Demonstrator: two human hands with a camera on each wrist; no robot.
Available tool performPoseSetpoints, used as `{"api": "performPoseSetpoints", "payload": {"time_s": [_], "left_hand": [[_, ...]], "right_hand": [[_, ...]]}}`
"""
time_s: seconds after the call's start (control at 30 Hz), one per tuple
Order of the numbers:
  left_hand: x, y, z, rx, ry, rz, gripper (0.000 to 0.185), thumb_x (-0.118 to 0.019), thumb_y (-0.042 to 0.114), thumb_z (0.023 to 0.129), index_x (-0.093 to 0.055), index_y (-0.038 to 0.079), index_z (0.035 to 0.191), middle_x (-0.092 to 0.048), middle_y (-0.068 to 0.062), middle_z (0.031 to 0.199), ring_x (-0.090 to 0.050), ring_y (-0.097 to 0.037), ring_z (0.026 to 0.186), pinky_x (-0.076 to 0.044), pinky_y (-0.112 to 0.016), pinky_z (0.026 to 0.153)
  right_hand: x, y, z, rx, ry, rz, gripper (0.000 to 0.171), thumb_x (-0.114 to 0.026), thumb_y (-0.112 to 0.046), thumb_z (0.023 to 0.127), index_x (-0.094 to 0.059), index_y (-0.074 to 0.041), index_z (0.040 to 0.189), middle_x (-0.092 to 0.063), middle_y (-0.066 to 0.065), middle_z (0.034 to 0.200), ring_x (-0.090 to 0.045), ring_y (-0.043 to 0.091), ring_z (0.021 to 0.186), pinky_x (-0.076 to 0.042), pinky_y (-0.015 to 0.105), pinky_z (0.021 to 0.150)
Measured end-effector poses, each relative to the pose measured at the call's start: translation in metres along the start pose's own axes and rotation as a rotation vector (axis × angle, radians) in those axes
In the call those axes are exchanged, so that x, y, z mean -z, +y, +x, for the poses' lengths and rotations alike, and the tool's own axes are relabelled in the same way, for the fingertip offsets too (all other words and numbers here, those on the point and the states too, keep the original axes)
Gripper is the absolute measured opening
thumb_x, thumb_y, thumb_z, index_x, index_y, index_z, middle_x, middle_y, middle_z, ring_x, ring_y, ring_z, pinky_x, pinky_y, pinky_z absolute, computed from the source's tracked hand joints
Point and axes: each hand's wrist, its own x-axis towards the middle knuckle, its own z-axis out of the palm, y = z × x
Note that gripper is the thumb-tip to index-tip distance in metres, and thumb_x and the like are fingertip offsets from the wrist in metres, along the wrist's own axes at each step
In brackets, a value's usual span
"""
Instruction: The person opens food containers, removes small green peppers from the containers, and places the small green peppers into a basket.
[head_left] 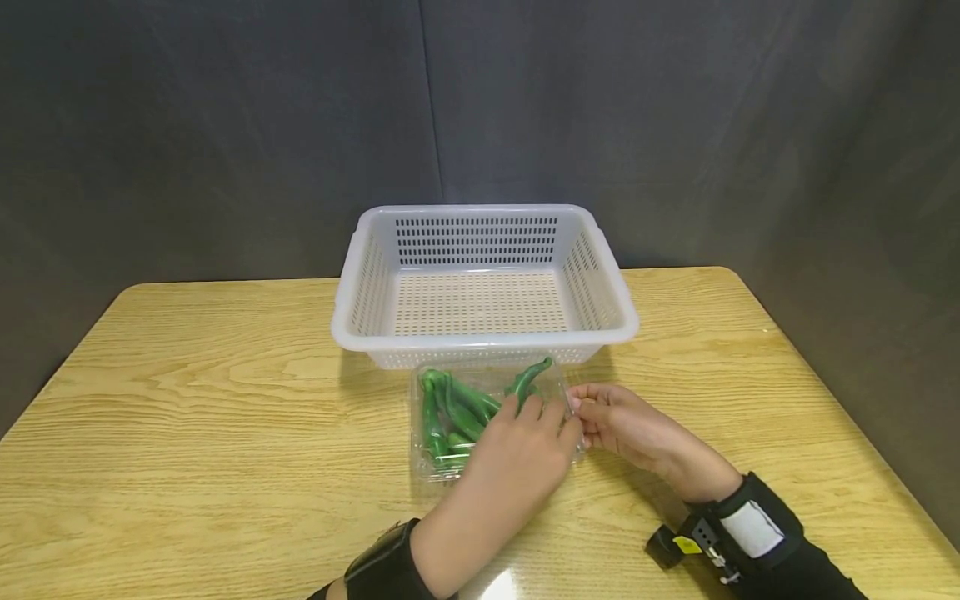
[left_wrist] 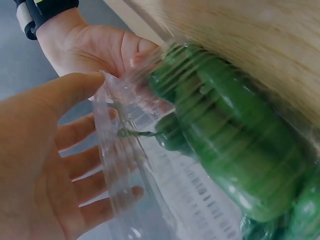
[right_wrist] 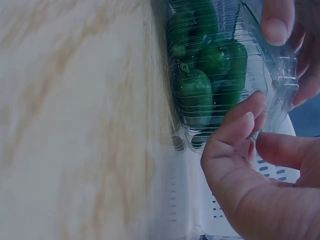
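Wood-grain table [head_left: 187, 400] under us, white slotted basket [head_left: 483, 279] behind. Our left hand [head_left: 517, 450] lies across the clear clamshell [head_left: 450, 462] of green peppers [head_left: 450, 408], fingers curled over its lid; our right hand [head_left: 626, 425] pinches the right-side rim (thin, slippery plastic). Best hold the base steady and part the edges gently.

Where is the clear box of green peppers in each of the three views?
Head: clear box low in the middle, in front of the white basket.
Left wrist: clear box crosses the middle and right.
Right wrist: clear box at upper right.
Shared landmark: green peppers inside.
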Motion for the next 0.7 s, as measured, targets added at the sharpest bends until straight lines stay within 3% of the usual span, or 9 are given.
{"api": "performPoseSetpoints", "payload": {"time_s": [0.27,0.47,0.6,0.7], "left_hand": [[0.0,0.008,0.005,0.068,0.026,0.074,0.015,-0.073,0.03,0.089,-0.072,0.018,0.098,-0.065,0.004,0.089,-0.059,-0.007,0.073,-0.052,-0.021,0.067],[-0.002,0.012,0.004,0.086,0.01,0.081,0.024,-0.069,0.028,0.092,-0.072,0.016,0.112,-0.069,-0.005,0.113,-0.066,-0.016,0.097,-0.056,-0.031,0.083],[-0.002,0.014,0.003,0.073,-0.001,0.095,0.025,-0.069,0.027,0.092,-0.071,0.016,0.115,-0.068,-0.007,0.117,-0.065,-0.018,0.106,-0.053,-0.03,0.089],[0.0,0.015,0.001,0.052,-0.051,0.099,0.032,-0.07,0.025,0.091,-0.068,0.018,0.123,-0.066,-0.01,0.123,-0.064,-0.019,0.112,-0.053,-0.028,0.089]], "right_hand": [[-0.001,0.0,0.0,0.001,0.007,-0.004,0.016,-0.039,-0.001,0.099,-0.049,0.007,0.109,-0.059,0.004,0.093,-0.055,0.008,0.076,-0.047,0.02,0.068],[0.001,0.001,-0.001,0.01,-0.007,-0.011,0.019,-0.039,-0.001,0.099,-0.049,0.009,0.112,-0.062,0.004,0.097,-0.058,0.009,0.079,-0.048,0.021,0.069],[0.002,0.002,-0.002,0.025,-0.018,-0.012,0.02,-0.04,-0.002,0.1,-0.049,0.01,0.114,-0.062,0.004,0.101,-0.06,0.01,0.082,-0.05,0.022,0.071],[0.001,0.002,-0.001,0.03,-0.025,-0.005,0.019,-0.04,-0.002,0.101,-0.049,0.009,0.114,-0.063,0.004,0.103,-0.061,0.01,0.086,-0.051,0.023,0.075]]}}
